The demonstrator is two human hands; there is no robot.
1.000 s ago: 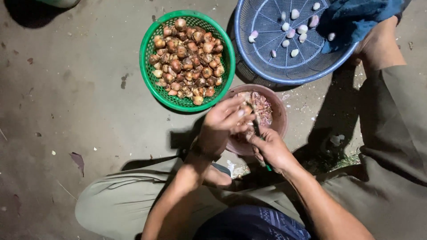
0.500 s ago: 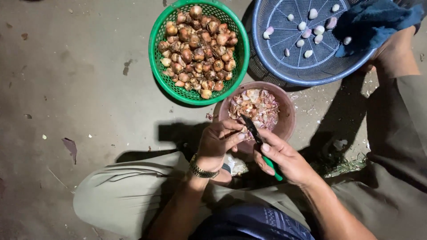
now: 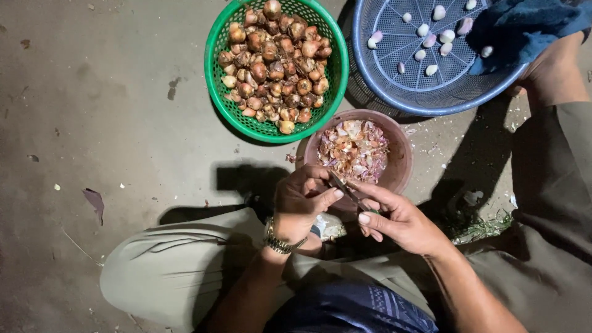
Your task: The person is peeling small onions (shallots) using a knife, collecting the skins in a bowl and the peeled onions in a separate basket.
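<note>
Both hands have drawn back from above the brown bowl (image 3: 398, 161) to its near rim: left hand (image 3: 302, 206) curls around a shallot, right hand (image 3: 401, 222) pinches a knife (image 3: 343, 187), peeling underway.

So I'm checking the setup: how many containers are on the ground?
3. A green basket of unpeeled bulbs at top centre, a blue basket with a few peeled bulbs at top right, and a brown bowl of peelings below them. None seem hidden.
</note>
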